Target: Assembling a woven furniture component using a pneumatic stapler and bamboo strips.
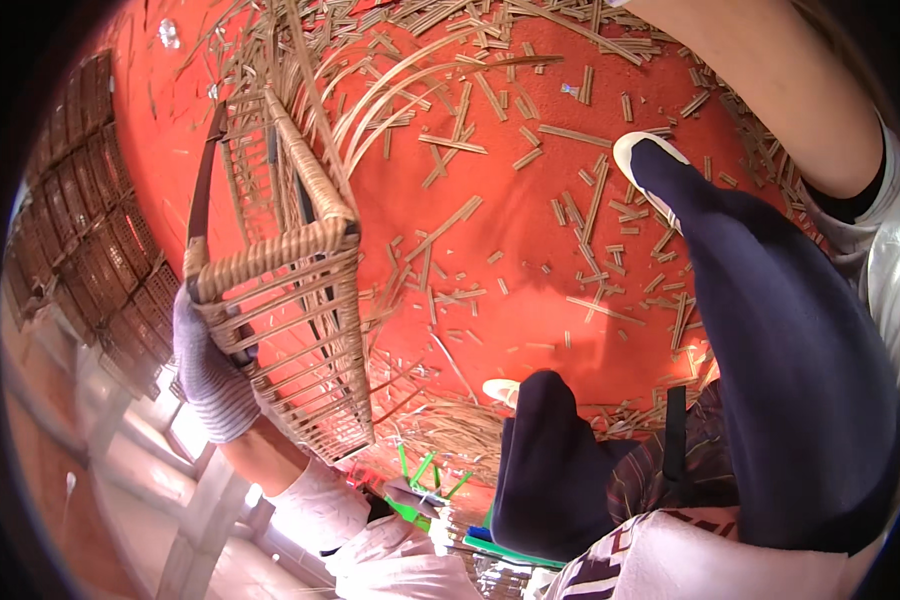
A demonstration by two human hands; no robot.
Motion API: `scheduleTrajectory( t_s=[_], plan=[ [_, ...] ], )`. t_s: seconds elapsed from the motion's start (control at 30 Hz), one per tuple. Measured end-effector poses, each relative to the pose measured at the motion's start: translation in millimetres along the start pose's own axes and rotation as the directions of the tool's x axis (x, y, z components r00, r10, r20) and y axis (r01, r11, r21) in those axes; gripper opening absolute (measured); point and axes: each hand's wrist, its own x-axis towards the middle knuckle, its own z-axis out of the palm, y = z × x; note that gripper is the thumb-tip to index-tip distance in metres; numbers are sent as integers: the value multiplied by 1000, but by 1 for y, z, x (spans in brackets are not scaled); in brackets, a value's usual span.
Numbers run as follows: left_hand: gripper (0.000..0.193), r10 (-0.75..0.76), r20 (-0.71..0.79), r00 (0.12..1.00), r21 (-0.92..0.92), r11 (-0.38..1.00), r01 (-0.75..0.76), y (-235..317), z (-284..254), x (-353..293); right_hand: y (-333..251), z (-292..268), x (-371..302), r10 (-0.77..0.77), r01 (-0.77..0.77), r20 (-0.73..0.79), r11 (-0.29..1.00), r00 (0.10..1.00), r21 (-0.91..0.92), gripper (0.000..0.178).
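An open-sided woven rattan basket (310,265) with a wrapped rim and dark uprights is tilted up on the left. My left hand (208,375), in a grey striped glove, grips it by its near left side, the fingers partly hidden behind the weave. Long loose cane strips (370,95) curve out from the basket's far side. My right forearm (770,85) reaches toward the top edge, where its hand lies outside the picture.
Short cane offcuts (455,145) litter the red floor (440,210). Stacked woven baskets (95,215) stand at the far left. A heap of thin strips (450,430) and a green plastic thing (410,512) lie near my legs, with my foot (640,165) beyond.
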Motion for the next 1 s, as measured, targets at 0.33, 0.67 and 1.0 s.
scheduleTrajectory(
  t_s=[0.33,0.67,1.0],
  plan=[
    [43,117,159,980,274,949,-157,-24,62,-26,-7,2,-7,16,-16,-10,1000,1000,23,15],
    [46,235,203,951,269,920,-285,-57,74,-28,-13,16,-19,21,-21,-12,999,1000,35,17],
    [66,474,137,870,348,799,-490,-109,128,-26,33,36,-24,-104,139,134,948,985,-286,18]
  ],
)
